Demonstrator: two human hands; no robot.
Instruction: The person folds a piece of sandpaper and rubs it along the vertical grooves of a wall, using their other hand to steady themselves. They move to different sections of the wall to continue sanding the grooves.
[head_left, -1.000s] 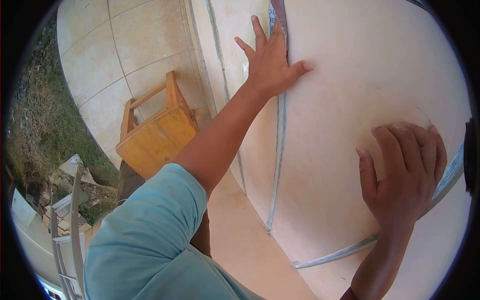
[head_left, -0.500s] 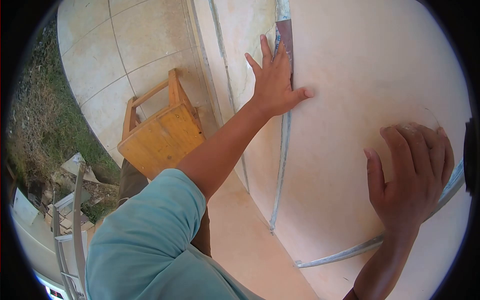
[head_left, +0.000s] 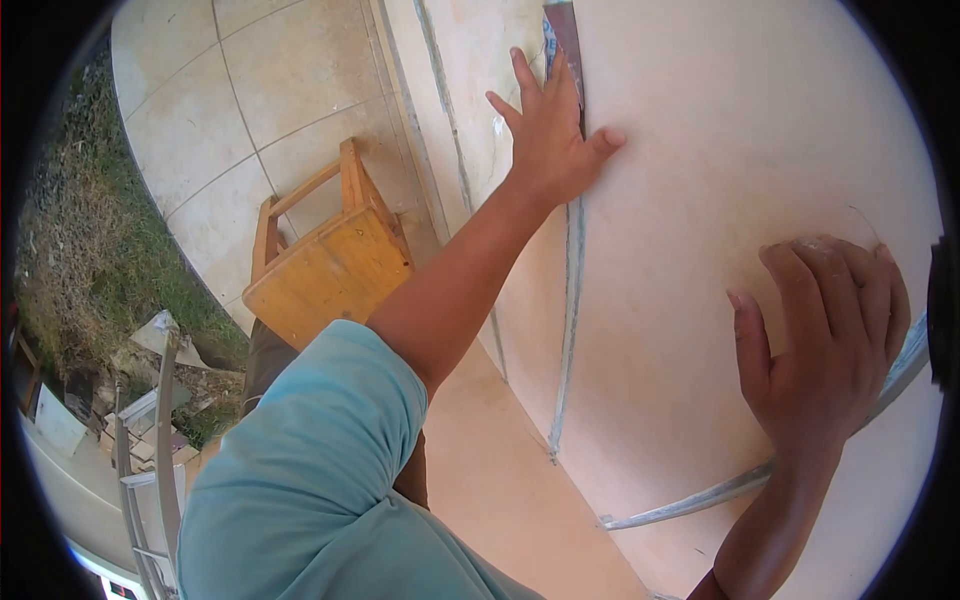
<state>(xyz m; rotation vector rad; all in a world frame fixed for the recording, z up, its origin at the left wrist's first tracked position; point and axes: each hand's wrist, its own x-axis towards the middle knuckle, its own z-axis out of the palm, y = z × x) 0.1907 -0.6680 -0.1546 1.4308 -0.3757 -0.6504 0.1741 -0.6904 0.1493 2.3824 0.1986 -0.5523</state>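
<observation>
My left hand [head_left: 555, 150] reaches up the pale wall [head_left: 680, 300] with its fingers spread. Beneath the fingers is a piece of sandpaper [head_left: 566, 30], dark red-brown with blue lettering on its backing, held against a grey-blue strip [head_left: 573, 290] running down the wall. The palm hides part of the sheet. My thumb sticks out to the right of it. Over on the right, my right hand [head_left: 825, 340] rests against the wall, fingers slightly bent and thumb apart, with nothing visible in it. Another grey strip [head_left: 690, 502] curves behind that wrist.
A wooden stool [head_left: 335, 275] stands on the tiled floor [head_left: 190, 120] to the left. At lower left are a metal ladder [head_left: 165, 440] and rubble beside a grassy patch [head_left: 130, 230]. Cracks and peeling paint mark the wall left of my left hand.
My left hand and the sandpaper have slid upward along the strip. My right hand has stayed in nearly the same place on the wall. The view has shifted slightly.
</observation>
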